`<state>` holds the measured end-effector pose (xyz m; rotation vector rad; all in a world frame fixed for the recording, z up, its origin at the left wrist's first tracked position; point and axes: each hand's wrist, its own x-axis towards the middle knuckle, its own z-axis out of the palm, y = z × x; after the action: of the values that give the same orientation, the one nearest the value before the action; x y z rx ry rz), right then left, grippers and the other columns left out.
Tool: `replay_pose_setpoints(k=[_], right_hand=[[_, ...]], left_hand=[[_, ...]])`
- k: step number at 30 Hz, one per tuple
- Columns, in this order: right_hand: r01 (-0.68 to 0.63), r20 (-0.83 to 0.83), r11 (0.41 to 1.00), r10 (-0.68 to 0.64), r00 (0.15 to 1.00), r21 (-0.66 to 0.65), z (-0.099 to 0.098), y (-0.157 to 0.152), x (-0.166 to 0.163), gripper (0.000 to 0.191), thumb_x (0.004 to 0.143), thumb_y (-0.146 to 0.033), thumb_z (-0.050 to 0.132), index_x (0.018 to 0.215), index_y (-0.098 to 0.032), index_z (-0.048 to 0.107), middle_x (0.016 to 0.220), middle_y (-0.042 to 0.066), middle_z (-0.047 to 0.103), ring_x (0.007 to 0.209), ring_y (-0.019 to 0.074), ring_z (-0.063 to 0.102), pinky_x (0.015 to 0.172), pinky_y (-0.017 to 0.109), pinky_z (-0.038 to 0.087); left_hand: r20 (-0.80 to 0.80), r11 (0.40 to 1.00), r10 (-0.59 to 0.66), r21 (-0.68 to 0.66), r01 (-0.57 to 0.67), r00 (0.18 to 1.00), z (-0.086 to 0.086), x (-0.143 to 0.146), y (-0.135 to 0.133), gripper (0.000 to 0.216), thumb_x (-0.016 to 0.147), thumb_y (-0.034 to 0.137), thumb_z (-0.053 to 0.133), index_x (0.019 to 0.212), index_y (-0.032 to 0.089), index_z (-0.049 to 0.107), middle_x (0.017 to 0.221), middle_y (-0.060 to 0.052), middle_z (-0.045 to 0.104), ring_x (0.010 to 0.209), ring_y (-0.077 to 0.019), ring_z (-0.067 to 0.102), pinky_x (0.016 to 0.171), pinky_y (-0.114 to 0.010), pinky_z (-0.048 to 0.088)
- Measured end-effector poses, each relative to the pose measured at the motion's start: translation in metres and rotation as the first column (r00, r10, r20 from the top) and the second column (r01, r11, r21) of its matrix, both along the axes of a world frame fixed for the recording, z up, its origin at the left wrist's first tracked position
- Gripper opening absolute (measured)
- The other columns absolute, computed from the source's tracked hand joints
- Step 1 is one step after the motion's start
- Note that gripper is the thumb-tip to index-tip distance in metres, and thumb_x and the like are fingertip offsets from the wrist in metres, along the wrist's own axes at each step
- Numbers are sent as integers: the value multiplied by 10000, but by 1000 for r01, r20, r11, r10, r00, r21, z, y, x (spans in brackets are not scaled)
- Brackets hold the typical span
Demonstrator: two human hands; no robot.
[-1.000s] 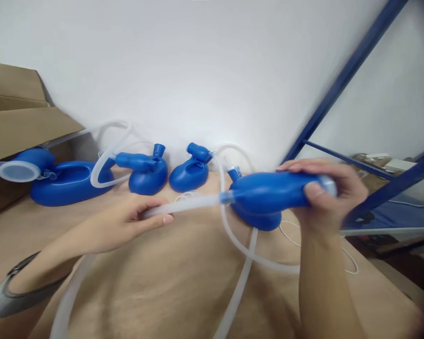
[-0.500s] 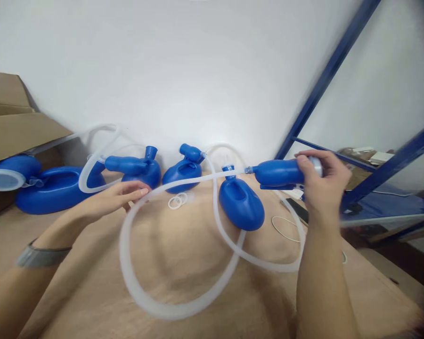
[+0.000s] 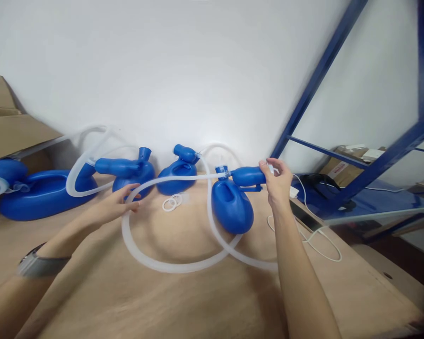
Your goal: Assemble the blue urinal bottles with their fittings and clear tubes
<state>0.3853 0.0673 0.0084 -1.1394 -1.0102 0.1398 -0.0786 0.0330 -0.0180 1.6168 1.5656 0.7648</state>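
My right hand (image 3: 277,181) grips the pale end of a blue plastic bottle-shaped urinal head (image 3: 248,176), which points left. From its narrow tip a translucent hose (image 3: 176,268) runs left, then loops round above the table. By the loop's left bend is my left hand (image 3: 122,203), its fingers bent and parted, with the hose passing between thumb and fingers without a firm grip. Below the held head stands a blue urinal bottle (image 3: 235,212) with a clear fitting in its neck. Another blue bottle (image 3: 176,183) with a head on top stands left of it.
More blue bottles (image 3: 49,197) stand along the wall at left, beside a cardboard box (image 3: 17,134). White rings (image 3: 169,204) lie on the wooden table (image 3: 144,301). A phone (image 3: 305,216) and white cable (image 3: 334,258) lie at right, near a blue metal frame (image 3: 318,80).
My right hand and the urinal head have shifted left and slightly down in view, near the bottle's neck. The hose loop hangs less low. My left hand has moved slightly left and down.
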Motion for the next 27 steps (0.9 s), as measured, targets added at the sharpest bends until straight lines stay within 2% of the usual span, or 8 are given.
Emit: replay_pose_setpoints(k=[4,8,11,15,18,21,23,27], right_hand=[[-53,358,931,-87,930,362,33,-36,-41,180,842,-364,818,921,-225,736,977,33,664,961,228,657,920,437,547],[-320,552,834,23,834,449,50,-73,-99,111,889,-259,793,981,-266,732,1016,33,666,965,216,674,906,419,566],[-473,505,818,272,819,326,43,-79,-130,87,951,-338,735,989,-262,713,1040,37,664,995,209,678,940,414,570],[-581,311,814,555,772,-8,23,-60,-131,451,955,-611,666,1236,-258,657,1201,82,676,1183,251,662,1080,444,522],[-399,332,776,588,737,-489,12,-45,-109,828,976,-749,505,1610,-231,380,1566,186,502,1504,347,446,1245,571,338],[-44,419,631,565,710,-775,2,-35,-82,918,997,-745,452,1708,-227,187,1762,206,209,1653,411,127,1287,665,155],[51,418,547,574,704,-836,-5,-29,-68,1005,950,-662,628,1715,-211,156,1763,231,199,1640,445,169,1272,655,217],[48,386,492,615,688,-869,-12,-19,-48,991,852,-472,823,1652,-158,330,1626,268,453,1493,454,469,1209,569,380]], left_hand=[[-369,935,55,344,82,928,13,6,-12,936,816,749,701,1566,245,456,1626,-174,451,1349,-493,569,1101,-543,505],[-448,781,-10,555,286,894,27,43,-37,903,928,737,586,1646,254,325,1743,-148,296,1558,-454,355,1241,-569,369],[-449,691,-27,637,342,893,31,67,-43,854,987,675,536,1656,203,293,1676,-178,424,1523,-418,423,1236,-544,365],[-408,818,-83,494,296,909,25,74,-32,554,1055,528,374,1492,214,505,1151,-108,771,1013,-327,736,901,-415,540],[-338,903,-125,350,248,933,14,70,-22,470,1031,582,392,1281,244,602,910,-40,750,839,-289,724,739,-332,508],[-278,959,-68,248,140,958,2,66,-16,485,986,678,416,1051,240,614,847,-28,695,837,-279,685,719,-314,486],[-216,980,-30,185,71,976,-4,66,-15,510,942,720,456,943,233,607,757,-10,617,755,-246,619,677,-300,461],[102,998,-54,-27,57,993,-13,77,-13,473,843,701,652,870,229,630,616,45,429,567,-151,399,498,-247,299]])
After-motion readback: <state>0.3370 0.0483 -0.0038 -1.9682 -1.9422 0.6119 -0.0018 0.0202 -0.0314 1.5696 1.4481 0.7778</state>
